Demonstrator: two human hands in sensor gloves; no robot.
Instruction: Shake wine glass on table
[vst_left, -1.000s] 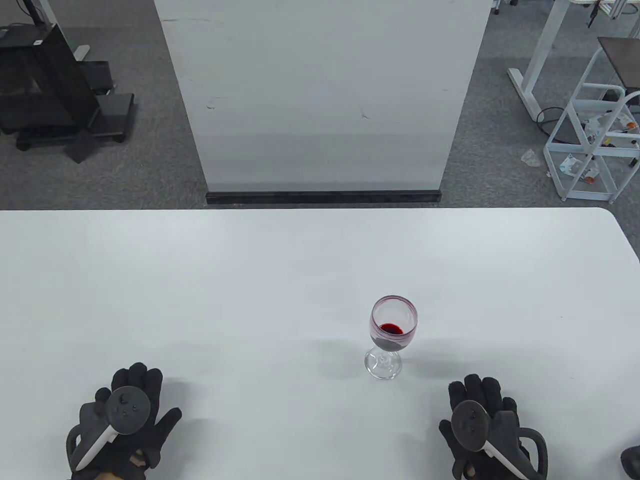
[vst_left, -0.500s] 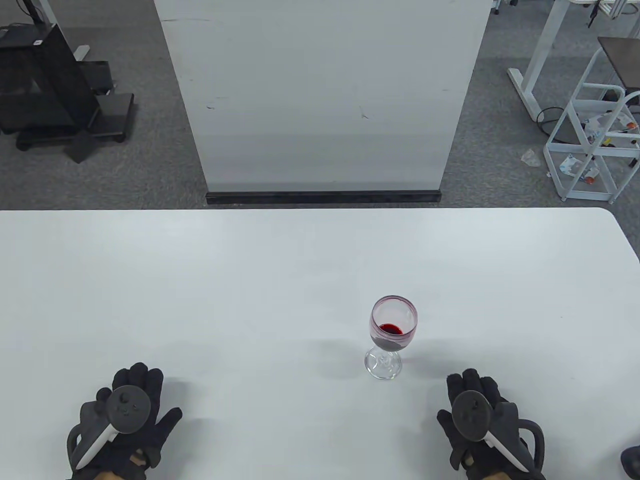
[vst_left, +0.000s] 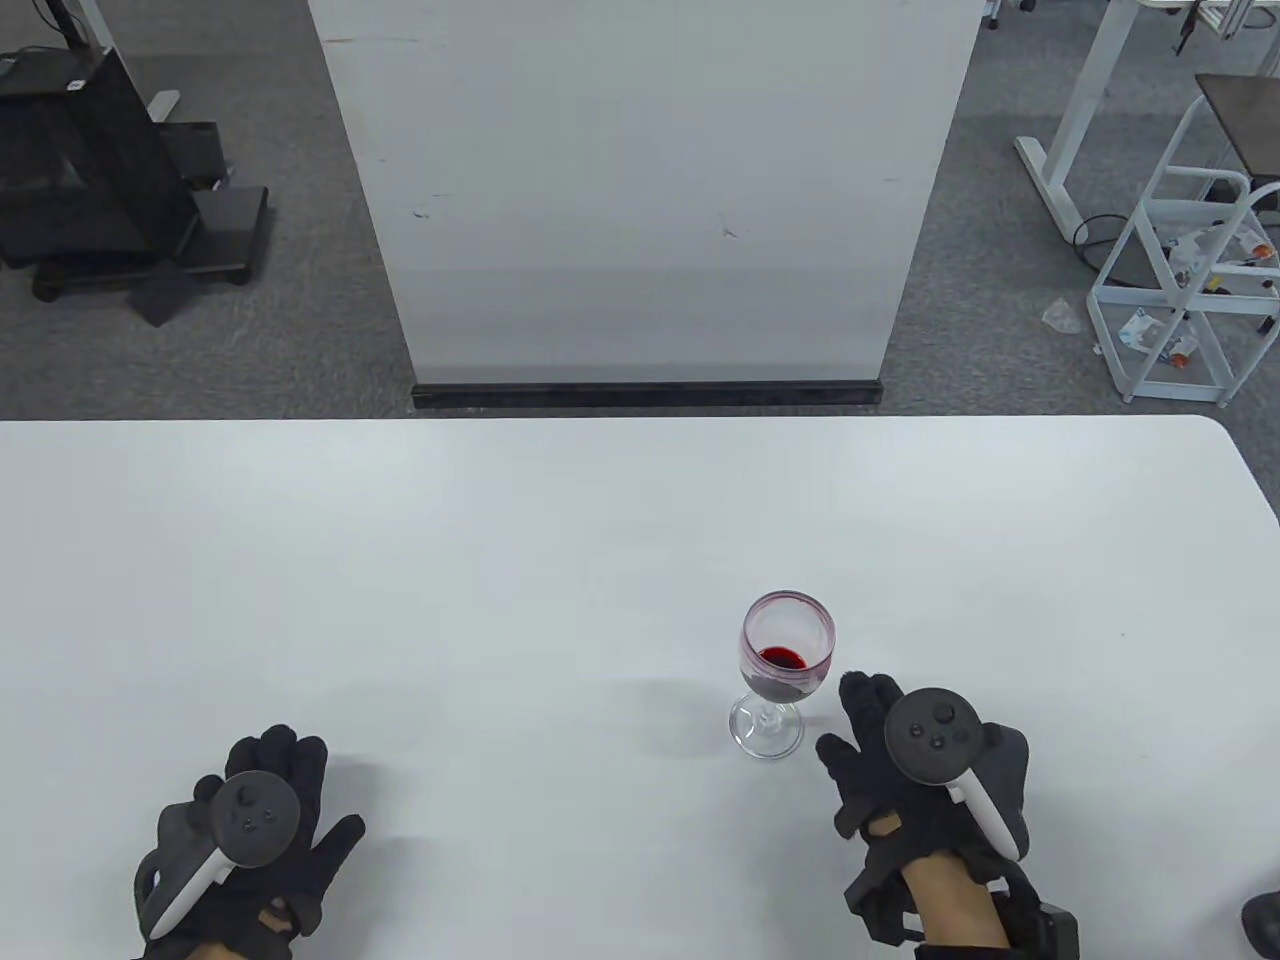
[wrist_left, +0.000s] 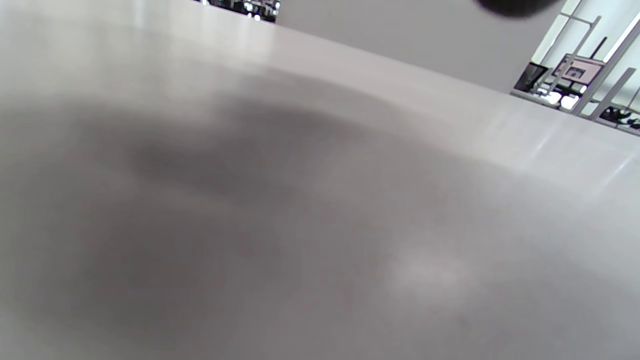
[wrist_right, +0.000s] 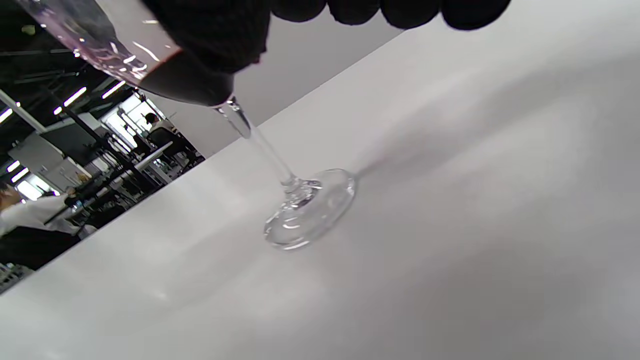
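Note:
A clear wine glass (vst_left: 784, 660) with a little red wine stands upright on the white table (vst_left: 500, 560), right of centre. Its stem and foot show in the right wrist view (wrist_right: 295, 200). My right hand (vst_left: 870, 745) is just right of the glass with fingers spread, open and holding nothing; its fingertips (wrist_right: 400, 12) hang beside the bowl, apart from it as far as I can tell. My left hand (vst_left: 270, 830) rests flat on the table at the near left, open and empty. The left wrist view shows only blurred table surface.
A white panel (vst_left: 640, 190) stands beyond the table's far edge. A white rack (vst_left: 1190, 280) and a black stand (vst_left: 100, 180) are on the floor behind. The table's right corner (vst_left: 1230, 440) is rounded.
My right hand has moved forward and left from the near table edge to just beside the wine glass. The left hand and the glass have not moved.

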